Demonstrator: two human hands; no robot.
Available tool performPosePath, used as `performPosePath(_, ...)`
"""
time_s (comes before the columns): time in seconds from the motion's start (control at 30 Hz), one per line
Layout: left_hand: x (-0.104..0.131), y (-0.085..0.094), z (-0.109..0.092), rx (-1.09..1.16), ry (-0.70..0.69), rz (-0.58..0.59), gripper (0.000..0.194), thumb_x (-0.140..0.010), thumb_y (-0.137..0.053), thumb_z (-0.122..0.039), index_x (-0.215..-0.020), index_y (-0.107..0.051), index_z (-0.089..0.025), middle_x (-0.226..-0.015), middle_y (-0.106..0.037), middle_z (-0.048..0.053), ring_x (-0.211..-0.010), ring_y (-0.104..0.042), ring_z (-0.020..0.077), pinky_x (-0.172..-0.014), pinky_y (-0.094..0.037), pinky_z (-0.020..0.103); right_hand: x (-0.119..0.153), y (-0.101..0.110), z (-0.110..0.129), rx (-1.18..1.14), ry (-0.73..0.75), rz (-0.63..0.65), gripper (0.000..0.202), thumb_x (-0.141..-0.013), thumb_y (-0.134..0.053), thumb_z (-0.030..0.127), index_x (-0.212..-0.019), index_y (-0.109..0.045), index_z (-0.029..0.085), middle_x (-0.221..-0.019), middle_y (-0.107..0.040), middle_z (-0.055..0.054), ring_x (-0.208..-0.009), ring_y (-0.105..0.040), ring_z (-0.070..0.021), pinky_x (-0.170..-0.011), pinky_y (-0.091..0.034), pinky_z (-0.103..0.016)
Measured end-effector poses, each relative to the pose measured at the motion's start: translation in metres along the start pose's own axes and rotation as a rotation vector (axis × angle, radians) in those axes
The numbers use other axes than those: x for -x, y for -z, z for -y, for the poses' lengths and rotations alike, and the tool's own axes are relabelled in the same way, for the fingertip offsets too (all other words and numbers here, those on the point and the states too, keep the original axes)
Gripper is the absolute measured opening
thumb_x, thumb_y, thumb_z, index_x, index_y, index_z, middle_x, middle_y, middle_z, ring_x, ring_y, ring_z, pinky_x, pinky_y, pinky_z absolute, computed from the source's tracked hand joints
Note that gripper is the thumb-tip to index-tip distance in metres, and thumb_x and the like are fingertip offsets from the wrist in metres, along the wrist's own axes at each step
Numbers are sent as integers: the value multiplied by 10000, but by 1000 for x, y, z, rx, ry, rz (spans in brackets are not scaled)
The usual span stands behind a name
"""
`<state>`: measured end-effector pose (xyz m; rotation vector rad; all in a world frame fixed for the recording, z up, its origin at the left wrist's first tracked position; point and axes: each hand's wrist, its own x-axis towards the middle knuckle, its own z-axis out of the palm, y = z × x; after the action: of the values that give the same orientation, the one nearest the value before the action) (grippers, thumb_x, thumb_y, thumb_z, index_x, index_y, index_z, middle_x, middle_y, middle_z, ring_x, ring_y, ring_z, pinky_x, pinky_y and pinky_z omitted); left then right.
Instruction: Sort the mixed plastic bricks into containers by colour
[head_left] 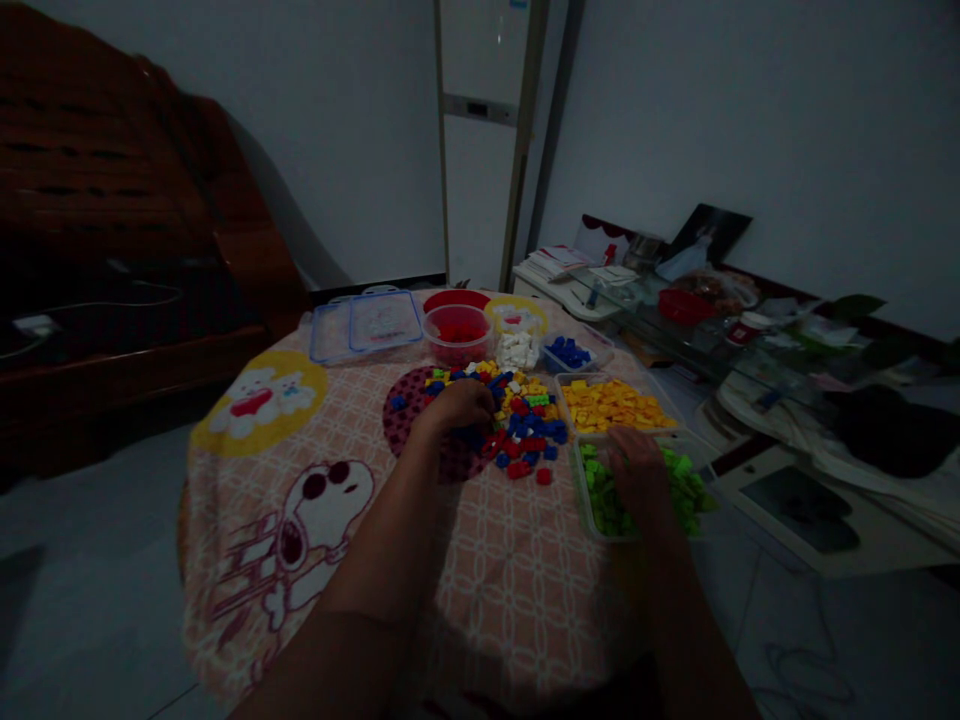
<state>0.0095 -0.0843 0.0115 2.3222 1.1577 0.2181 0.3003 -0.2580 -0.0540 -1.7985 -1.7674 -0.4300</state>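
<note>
My left hand (463, 404) reaches over the left part of a mixed pile of colored blocks (531, 425), its fingers bent down at the blocks; what they hold, if anything, is hidden. My right hand (636, 462) is over a clear container of green blocks (604, 500), near its border with a container of yellow blocks (615, 405); its fingertips are too dark to make out. Behind the pile are white blocks (517, 349), a tub of red blocks (459, 335) and a small container of blue blocks (568, 352).
A patterned cloth (510, 570) covers the round table. Clear lids with blue rims (367, 327) lie at the back left. A glass-topped stand (645, 320) with papers and a red bowl (685, 306) is on the right, a wooden bench (150, 200) on the left.
</note>
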Motion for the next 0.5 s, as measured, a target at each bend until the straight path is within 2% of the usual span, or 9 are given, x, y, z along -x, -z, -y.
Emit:
performPosePath(0.17,-6,-1,7,158,2,-205,229,-706,-628,-169,-860,-796,-146,-760,-762,23,-720,-674,167,-702,-498,226,0,-1,0,-2,-2,-4,333,-899,-434,176,-1110,-690,137,-1168,-698,-158,-1116,-604,-273,-1038,-454,-456)
performPosePath(0.3,-20,-23,-11,299,-26,-289,232,-730,-646,-196,-904,-791,-146,-789,-767,24,-768,-689,174,-752,-530,248,0,-2,0,-19,-17,12,350,-897,-432,166,-1130,-691,139,-1182,-692,-161,-1130,-602,-287,-1053,-444,-482)
performPosePath(0.4,-29,-48,-37,515,-187,-284,321,-771,-639,-204,-1061,-758,-137,-947,-779,57,-859,-714,196,-788,-560,282,1,-2,-1,-27,-30,13,351,-897,-435,186,-1136,-691,153,-1176,-694,-157,-1130,-604,-293,-1043,-450,-494)
performPosePath(0.5,-34,-67,-58,742,-425,-269,518,-809,-612,-189,-1326,-623,-156,-1278,-691,126,-1070,-697,227,-877,-570,323,1,-2,-1,-31,-29,3,343,-902,-435,197,-1126,-691,149,-1165,-701,-153,-1122,-609,-286,-1036,-457,-487)
